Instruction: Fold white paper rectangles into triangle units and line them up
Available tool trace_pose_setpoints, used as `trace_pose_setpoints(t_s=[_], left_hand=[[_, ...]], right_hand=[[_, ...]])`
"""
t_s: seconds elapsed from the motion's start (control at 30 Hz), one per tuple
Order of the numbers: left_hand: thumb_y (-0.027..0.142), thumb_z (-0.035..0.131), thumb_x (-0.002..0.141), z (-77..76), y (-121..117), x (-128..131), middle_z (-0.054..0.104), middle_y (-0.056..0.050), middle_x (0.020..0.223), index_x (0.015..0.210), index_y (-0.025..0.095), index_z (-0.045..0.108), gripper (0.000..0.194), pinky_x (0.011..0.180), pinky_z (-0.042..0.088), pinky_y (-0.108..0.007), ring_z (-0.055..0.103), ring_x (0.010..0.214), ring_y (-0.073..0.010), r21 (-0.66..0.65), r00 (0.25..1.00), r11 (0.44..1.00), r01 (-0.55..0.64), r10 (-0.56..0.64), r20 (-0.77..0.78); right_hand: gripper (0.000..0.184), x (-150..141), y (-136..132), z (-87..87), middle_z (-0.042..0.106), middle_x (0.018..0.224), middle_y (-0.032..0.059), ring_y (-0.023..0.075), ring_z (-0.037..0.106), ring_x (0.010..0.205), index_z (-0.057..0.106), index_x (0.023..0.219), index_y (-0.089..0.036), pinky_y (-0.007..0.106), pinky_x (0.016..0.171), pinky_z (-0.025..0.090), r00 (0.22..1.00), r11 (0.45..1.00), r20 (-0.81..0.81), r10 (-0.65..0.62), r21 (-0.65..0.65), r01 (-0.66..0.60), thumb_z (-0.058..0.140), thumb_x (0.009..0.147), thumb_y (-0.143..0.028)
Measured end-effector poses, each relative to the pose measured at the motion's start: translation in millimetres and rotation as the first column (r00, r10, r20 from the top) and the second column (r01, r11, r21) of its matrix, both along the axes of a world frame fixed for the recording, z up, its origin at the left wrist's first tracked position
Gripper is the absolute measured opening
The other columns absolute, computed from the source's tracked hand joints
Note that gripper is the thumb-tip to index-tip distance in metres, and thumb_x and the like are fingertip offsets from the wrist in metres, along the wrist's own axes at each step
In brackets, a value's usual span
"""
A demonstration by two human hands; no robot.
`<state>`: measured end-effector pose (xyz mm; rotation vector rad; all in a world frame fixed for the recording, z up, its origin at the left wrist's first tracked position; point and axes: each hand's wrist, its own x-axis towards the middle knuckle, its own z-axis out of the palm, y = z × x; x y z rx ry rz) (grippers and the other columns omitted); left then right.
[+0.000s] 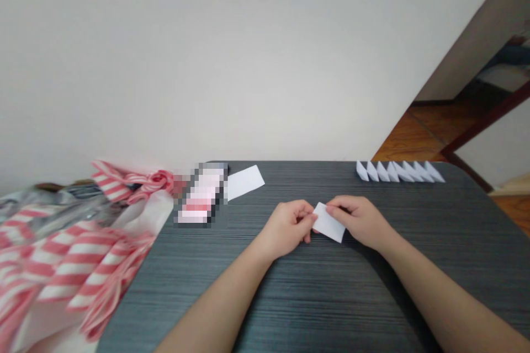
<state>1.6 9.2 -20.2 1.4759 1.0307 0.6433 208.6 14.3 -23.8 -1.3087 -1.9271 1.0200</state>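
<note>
A small folded piece of white paper [330, 224] is held between my two hands, over the middle of the dark table. My left hand [293, 226] pinches its left corner between thumb and fingers. At its upper right edge, my right hand [359, 219] grips it with the thumb lying on top. The paper is tilted, and the fingers beneath it are mostly hidden. Toward the back right stands a row of several folded white paper pieces [393, 172], pointed in shape and set close together. A flat white paper sheet [246, 182] lies at the back left.
A blurred-out, phone-like flat object [202, 193] lies at the table's left edge, touching or near the sheet. Beyond that edge is a heap of red-and-white striped cloth [83, 259]. The dark wood-grain table [290, 303] meets a white wall [265, 66]; wooden floor [408, 135] shows at right.
</note>
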Motion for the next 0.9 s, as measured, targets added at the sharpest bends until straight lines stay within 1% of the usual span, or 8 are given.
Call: trace_pose_setpoints(t_s=[0.13,0.33,0.5,0.7,0.8,0.9], left_hand=[[0.031,0.056,0.088,0.4,0,0,0.059,0.003,0.051,0.077,0.017,0.061,0.019,0.050,0.038,-0.019,0.050,0.045,-0.0090,-0.013,1.000,1.000,-0.009,0.009,0.006],[0.032,0.055,0.089,-0.2,1,-1,0.059,0.003,0.051,0.077,0.016,0.061,0.021,0.050,0.037,-0.019,0.050,0.045,-0.0089,-0.022,0.999,0.999,-0.035,0.035,-0.011],[0.034,0.056,0.089,-2.8,2,-3,0.059,0.003,0.052,0.077,0.016,0.061,0.022,0.050,0.037,-0.019,0.051,0.046,-0.0092,-0.023,0.999,0.999,-0.044,0.044,-0.001],[0.035,0.055,0.091,-8.2,4,-7,0.058,0.003,0.052,0.078,0.016,0.060,0.023,0.047,0.033,-0.019,0.048,0.045,-0.0088,-0.007,0.998,0.998,-0.057,0.057,0.010],[0.036,0.055,0.091,-10.1,4,-8,0.058,0.003,0.051,0.077,0.016,0.060,0.024,0.048,0.035,-0.019,0.050,0.046,-0.0096,-0.004,0.999,0.999,-0.051,0.051,0.014],[0.036,0.055,0.090,-12.4,5,-9,0.059,0.003,0.052,0.077,0.016,0.060,0.025,0.049,0.036,-0.020,0.051,0.045,-0.0095,-0.004,0.998,0.999,-0.054,0.055,0.022]], right_hand=[[0.030,3,1,-0.9,0.068,0.069,0.0014,0.0161,0.059,0.064,0.070,0.072,-0.018,0.026,0.059,0.043,0.999,0.999,0.045,0.012,0.032,-0.014,0.054,0.093,-0.033],[0.028,5,2,-2.6,0.070,0.073,0.0024,0.0170,0.061,0.066,0.072,0.078,-0.018,0.026,0.060,0.044,0.999,1.000,0.027,0.026,0.003,-0.027,0.054,0.093,-0.033],[0.033,7,3,-4.7,0.066,0.066,0.0013,0.0158,0.057,0.061,0.070,0.072,-0.018,0.026,0.055,0.042,0.998,0.999,0.061,0.026,0.023,-0.028,0.052,0.093,-0.035],[0.031,11,5,-7.8,0.067,0.066,0.0005,0.0162,0.059,0.063,0.069,0.071,-0.019,0.026,0.059,0.044,0.999,1.000,0.032,0.006,-0.010,-0.005,0.051,0.092,-0.033],[0.030,11,5,-8.7,0.066,0.065,0.0002,0.0160,0.060,0.062,0.067,0.070,-0.018,0.026,0.060,0.045,1.000,1.000,0.031,-0.003,-0.010,0.003,0.051,0.092,-0.031],[0.028,11,5,-10.5,0.067,0.066,0.0006,0.0162,0.061,0.062,0.069,0.074,-0.018,0.026,0.059,0.045,1.000,1.000,0.012,-0.027,-0.010,0.027,0.052,0.092,-0.031]])
